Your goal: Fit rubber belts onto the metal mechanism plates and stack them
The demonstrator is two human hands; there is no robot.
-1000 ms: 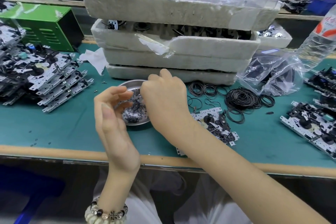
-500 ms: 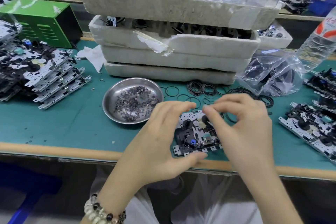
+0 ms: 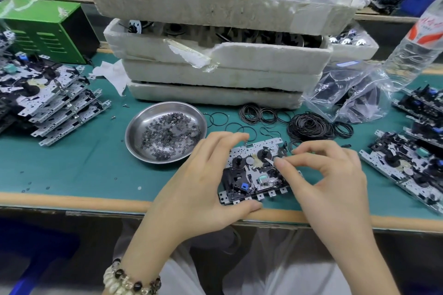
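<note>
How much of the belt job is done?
Done, it seems: the stack on the left. In hand: the left hand holds one plate, the right hand pinches at it. Left: more plates on the right and a pile of belts.

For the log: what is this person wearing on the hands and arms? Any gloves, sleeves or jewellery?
No gloves or sleeves show: the left hand, right hand and both forearms are bare. The left wrist carries a bracelet of round beads, cream mixed with dark brown. No ring or watch shows.
</note>
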